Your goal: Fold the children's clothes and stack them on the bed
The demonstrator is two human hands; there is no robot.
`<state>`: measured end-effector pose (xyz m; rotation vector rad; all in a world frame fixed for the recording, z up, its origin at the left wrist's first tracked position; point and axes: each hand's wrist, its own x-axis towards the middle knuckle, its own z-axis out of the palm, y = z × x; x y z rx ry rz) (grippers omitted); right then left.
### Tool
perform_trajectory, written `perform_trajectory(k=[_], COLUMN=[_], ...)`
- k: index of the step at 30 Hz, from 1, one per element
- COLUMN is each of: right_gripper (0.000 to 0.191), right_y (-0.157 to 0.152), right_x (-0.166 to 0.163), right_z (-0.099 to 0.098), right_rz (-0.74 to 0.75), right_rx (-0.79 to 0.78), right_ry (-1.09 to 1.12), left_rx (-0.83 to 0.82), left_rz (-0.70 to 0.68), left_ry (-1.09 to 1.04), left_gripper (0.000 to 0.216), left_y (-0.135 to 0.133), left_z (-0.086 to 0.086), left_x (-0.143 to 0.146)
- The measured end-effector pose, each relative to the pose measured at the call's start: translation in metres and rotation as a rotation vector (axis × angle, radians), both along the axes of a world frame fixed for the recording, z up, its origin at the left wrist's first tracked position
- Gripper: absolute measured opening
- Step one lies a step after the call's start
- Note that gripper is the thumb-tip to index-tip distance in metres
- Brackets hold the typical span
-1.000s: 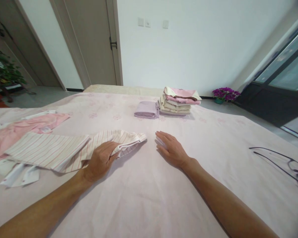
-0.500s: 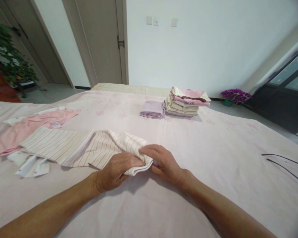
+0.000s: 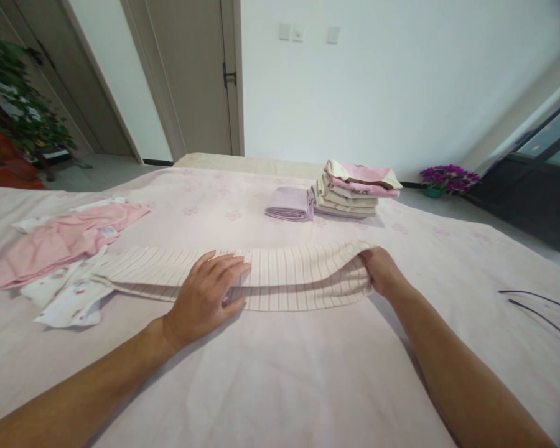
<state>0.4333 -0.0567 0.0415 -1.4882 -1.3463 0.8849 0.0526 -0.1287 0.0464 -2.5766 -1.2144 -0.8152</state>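
Note:
A cream garment with thin pink stripes (image 3: 284,274) lies stretched across the pink bedsheet (image 3: 270,379). My left hand (image 3: 205,297) rests on its middle with fingers spread flat, pressing it down. My right hand (image 3: 382,270) grips the garment's right end, fingers curled around the fabric and pulling it taut to the right.
A pink garment (image 3: 70,239) and a white printed one (image 3: 70,298) lie at the left. A folded lilac cloth (image 3: 290,204) and a stack of folded clothes (image 3: 352,194) sit at the back. Black cords (image 3: 536,308) lie at the right. A door, plant and purple flowers stand beyond.
My right hand took the striped garment's end and drew it to the right, spreading it out. My left hand let go of the bunched fabric and now lies flat on it.

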Motion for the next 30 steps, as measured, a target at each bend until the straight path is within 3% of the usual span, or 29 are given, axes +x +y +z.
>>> perform_trajectory(k=[3, 8, 11, 16, 23, 26, 30], right_gripper=[0.039, 0.060, 0.057, 0.035, 0.028, 0.024, 0.024], right_y=[0.005, 0.006, 0.003, -0.004, 0.000, 0.001, -0.001], right_x=[0.020, 0.022, 0.020, 0.018, 0.019, 0.019, 0.019], right_z=[-0.014, -0.015, -0.006, 0.002, -0.009, -0.008, -0.003], right_rz=[0.001, 0.013, 0.099, 0.207, 0.031, 0.068, 0.141], right_rx=[-0.127, 0.163, 0.205, 0.079, -0.107, -0.191, -0.247], right_ry=[0.008, -0.175, -0.200, -0.120, 0.240, 0.334, 0.391], left_rx=[-0.052, -0.233, -0.450, -0.660, -0.728, -0.746, -0.734], left_rz=[0.109, 0.241, 0.192, 0.156, 0.293, 0.295, 0.320], left_ry=[0.043, 0.092, 0.137, 0.198, 0.205, 0.195, 0.105], left_gripper=[0.040, 0.032, 0.040, 0.060, 0.032, 0.025, 0.026], left_y=[0.010, 0.028, 0.036, 0.044, 0.062, 0.067, 0.066], left_z=[-0.006, -0.003, 0.009, 0.025, 0.015, 0.011, 0.021], left_x=[-0.011, -0.034, -0.052, -0.076, -0.096, -0.104, -0.108])
